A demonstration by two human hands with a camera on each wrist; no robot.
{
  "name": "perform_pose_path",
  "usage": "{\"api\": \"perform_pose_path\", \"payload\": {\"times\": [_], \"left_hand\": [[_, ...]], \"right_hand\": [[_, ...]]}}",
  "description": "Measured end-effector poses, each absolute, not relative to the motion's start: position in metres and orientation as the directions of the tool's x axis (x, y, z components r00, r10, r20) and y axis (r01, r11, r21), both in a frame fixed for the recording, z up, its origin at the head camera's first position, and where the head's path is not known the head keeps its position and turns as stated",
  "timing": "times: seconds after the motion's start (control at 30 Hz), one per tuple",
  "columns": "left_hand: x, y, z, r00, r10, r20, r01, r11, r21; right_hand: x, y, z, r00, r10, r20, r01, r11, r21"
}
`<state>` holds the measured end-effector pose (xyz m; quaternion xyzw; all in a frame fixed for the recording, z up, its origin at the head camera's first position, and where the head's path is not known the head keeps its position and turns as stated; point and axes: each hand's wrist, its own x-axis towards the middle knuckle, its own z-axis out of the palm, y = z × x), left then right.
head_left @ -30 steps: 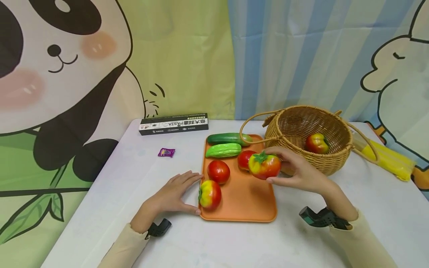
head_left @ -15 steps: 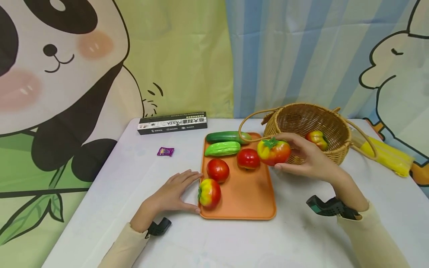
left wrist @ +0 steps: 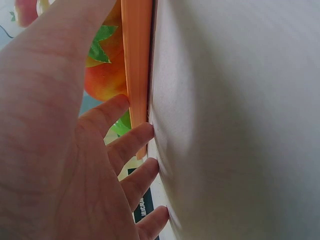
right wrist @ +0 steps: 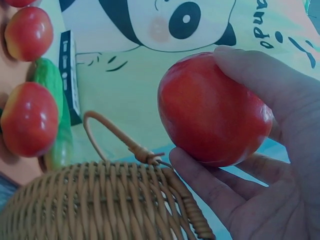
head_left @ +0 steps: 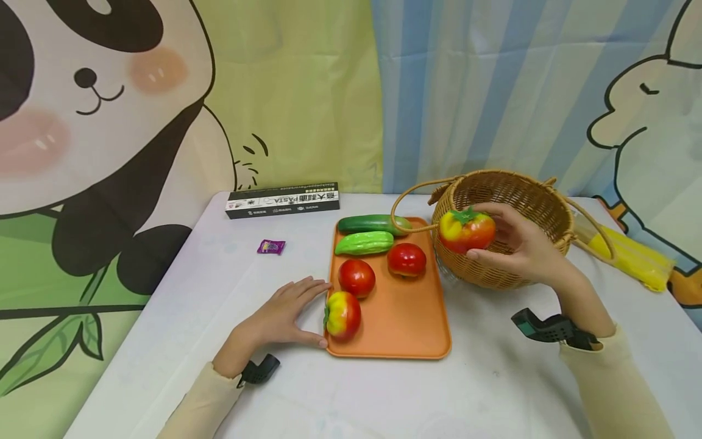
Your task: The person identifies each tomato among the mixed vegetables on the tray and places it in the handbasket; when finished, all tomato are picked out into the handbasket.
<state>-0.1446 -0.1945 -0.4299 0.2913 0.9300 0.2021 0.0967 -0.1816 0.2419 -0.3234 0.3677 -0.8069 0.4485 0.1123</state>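
Observation:
My right hand [head_left: 518, 244] holds a red-and-yellow toy tomato [head_left: 466, 231] with a green leafy top, thumb on one side and fingers on the other. In the head view it overlaps the near left rim of the wicker basket [head_left: 493, 277]; the right wrist view shows the tomato [right wrist: 212, 110] above the basket's rim. Another such fruit, seen in the basket earlier, is hidden behind the hand. My left hand [head_left: 276, 314] rests at the left edge of the orange tray [head_left: 406, 329], fingers spread and fingertips at its side. A red-and-yellow tomato [head_left: 343, 316] lies beside that hand.
On the tray are two more red tomatoes [head_left: 356, 278], a light green gourd [head_left: 364, 243] and a dark green cucumber [head_left: 373, 224]. The basket's handle [head_left: 408, 192] leans over the tray. Behind stand a pasta box [head_left: 282, 201], a purple packet [head_left: 271, 247] and a yellow package [head_left: 641, 262].
My right hand has carried the tomato right and away from me, from over the tray to the basket's rim. My left hand has stayed at the tray.

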Motion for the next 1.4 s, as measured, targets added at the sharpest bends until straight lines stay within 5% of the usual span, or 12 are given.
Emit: {"api": "perform_pose_path", "payload": {"times": [0.67,1.4], "left_hand": [[-0.146,-0.196,-0.433,-0.809,0.585,-0.060,0.508,0.746,0.430],[-0.144,-0.196,-0.432,-0.815,0.574,-0.077,0.493,0.758,0.427]], "right_hand": [[-0.194,0.269,-0.319,-0.786,-0.381,0.486,-0.614,0.390,-0.687],[-0.216,0.284,-0.321,-0.924,-0.290,0.250,-0.380,0.616,-0.690]]}}
